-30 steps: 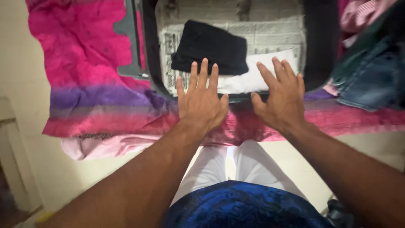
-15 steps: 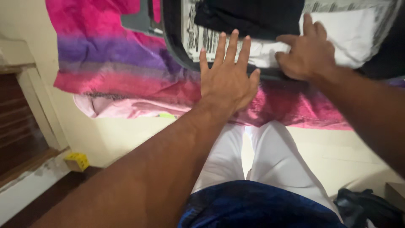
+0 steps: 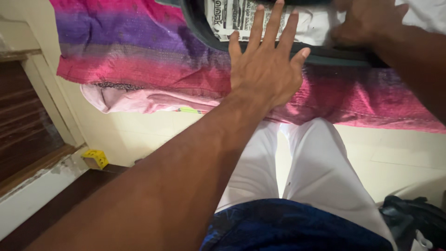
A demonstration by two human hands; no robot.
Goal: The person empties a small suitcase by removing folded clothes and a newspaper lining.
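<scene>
Hands at open suitcase [image 3: 297,55]
Left hand [image 3: 265,69] flat, fingers spread, over its rim; right hand [image 3: 367,23] curled on white cloth [image 3: 420,14] inside; grip unclear

The left hand [image 3: 265,69] lay flat, fingers spread, over the dark suitcase rim [image 3: 325,58] and newspaper lining [image 3: 232,18]. The right hand [image 3: 367,23] pressed white cloth [image 3: 425,14] inside, above the pink-purple bedspread [image 3: 139,51].

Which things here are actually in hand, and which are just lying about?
In hand: left hand spread open at the suitcase rim; right hand on the white cloth; newspaper lining.
Lying about: pink-purple bedspread; yellow block; dark bag.
</scene>
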